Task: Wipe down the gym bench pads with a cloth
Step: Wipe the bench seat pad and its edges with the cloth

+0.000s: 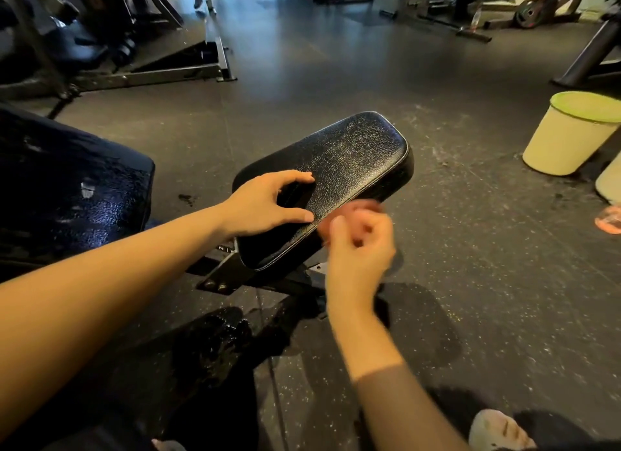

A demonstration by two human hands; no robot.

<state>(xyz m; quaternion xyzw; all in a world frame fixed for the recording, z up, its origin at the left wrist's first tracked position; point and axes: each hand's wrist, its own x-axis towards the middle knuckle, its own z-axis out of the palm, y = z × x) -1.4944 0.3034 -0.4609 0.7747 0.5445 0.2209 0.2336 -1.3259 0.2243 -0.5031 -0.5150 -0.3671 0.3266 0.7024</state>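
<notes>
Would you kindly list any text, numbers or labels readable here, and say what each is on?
"2": white numeral, turned sideways, on the black metal adjustment bracket under the seat pad; the marks beside it are too small to read.
Nothing else readable: weight plate markings are blurred.

Dim gym light, glare on the floor, right hand motion-blurred, edges bowed.

A small pale digit "2", lying on its side, is printed on the black metal adjustment bracket under the seat pad; further marks beside it cannot be read.
</notes>
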